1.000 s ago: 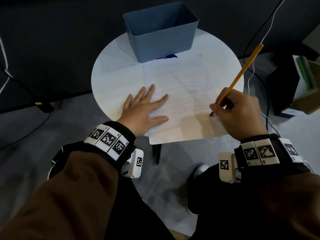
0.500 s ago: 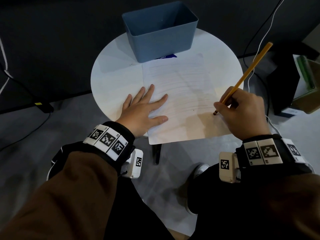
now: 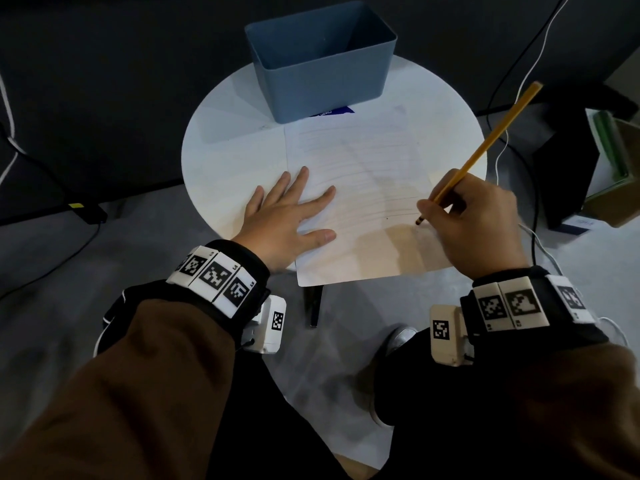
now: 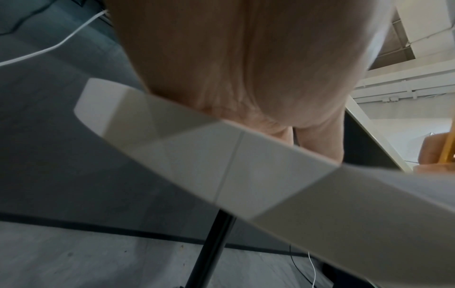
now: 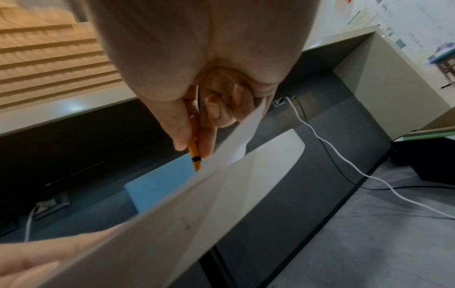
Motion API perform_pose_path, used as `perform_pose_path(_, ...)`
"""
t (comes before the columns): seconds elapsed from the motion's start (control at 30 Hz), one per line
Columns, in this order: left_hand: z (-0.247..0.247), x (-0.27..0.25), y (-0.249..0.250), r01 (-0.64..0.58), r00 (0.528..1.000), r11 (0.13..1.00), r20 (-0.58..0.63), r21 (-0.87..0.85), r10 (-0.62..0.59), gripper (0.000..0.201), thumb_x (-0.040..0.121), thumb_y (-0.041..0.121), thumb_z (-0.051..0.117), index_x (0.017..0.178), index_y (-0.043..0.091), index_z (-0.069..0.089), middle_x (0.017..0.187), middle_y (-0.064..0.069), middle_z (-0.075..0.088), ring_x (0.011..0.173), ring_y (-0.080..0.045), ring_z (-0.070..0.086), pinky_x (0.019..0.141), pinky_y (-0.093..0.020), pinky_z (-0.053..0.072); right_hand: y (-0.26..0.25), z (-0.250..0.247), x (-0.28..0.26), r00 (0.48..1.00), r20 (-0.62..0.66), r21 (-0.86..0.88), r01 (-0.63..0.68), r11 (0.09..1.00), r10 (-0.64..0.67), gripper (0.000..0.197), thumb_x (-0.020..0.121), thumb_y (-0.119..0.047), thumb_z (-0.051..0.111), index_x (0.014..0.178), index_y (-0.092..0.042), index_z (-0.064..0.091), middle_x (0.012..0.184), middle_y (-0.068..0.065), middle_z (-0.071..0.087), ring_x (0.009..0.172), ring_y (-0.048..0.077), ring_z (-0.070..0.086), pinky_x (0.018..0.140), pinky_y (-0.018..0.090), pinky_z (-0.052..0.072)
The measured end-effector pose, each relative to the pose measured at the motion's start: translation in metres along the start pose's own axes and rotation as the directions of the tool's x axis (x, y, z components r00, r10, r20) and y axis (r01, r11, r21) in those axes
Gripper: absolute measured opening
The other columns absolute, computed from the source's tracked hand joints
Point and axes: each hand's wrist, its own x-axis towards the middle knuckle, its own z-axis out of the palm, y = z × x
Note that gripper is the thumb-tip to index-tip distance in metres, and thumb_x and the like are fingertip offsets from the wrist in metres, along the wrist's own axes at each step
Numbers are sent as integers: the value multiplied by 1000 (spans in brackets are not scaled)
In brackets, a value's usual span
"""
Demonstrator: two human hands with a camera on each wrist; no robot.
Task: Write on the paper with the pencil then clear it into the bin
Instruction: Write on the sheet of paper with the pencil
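A white sheet of paper [image 3: 363, 188] with faint pencil lines lies on the round white table [image 3: 228, 157], its near edge hanging over the table's rim. My left hand [image 3: 287, 216] lies flat on the paper's left side, fingers spread. My right hand [image 3: 474, 220] grips a yellow pencil [image 3: 485, 147], whose tip touches the paper near its right edge. The right wrist view shows the fingers [image 5: 182, 126] pinching the pencil [image 5: 194, 154] just above the paper [image 5: 221, 194]. A blue bin [image 3: 318, 57] stands empty at the table's far side.
A dark blue label [image 3: 332, 111] peeks out under the bin's near edge. Black and white cables [image 3: 498, 161] run on the floor to the right, beside a black box [image 3: 568, 168] and a cardboard box. The table's black leg [image 3: 313, 303] stands between my knees.
My right hand slid the pencil tip a little rightward along the paper and then slightly back, the pencil's top swinging right. The left hand has stayed flat.
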Motion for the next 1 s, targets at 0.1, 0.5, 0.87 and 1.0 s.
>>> perform_pose_path(0.1,1,0,0,-2,1000,1000,0,-3,2,66,94,69,39,150,60,6,163,16,-21,149,-6,-22,121,-42,-13,-3,5,-2,999,35,-9,5,1000,-5,15,91,-21,73,80,-19,63,65,-18,61,60,11,60,59,20,48)
perform_pose_path(0.5,1,1,-1,-3,1000,1000,3,4,3,66,94,69,38,151,59,6,163,15,-21,149,-7,-22,121,-42,-13,-18,23,-4,1000,29,120,-5,993,1,16,90,-21,75,79,-20,63,67,-16,64,58,9,59,58,18,46)
perform_pose_path(0.87,2,1,-2,-17,1000,1000,-9,-9,17,66,94,69,39,151,59,6,163,15,-20,149,-7,-22,121,-41,-14,-16,23,4,999,37,46,8,999,-10,13,92,-25,73,84,-19,64,69,-19,62,65,6,60,62,26,51)
perform_pose_path(1.0,3,2,-2,-19,1000,999,-11,-29,18,66,94,69,40,151,59,8,164,15,-20,149,-6,-21,121,-41,-14,-34,37,2,991,101,95,81,992,-91,15,91,-27,73,81,-23,63,67,-19,63,63,4,58,63,26,49)
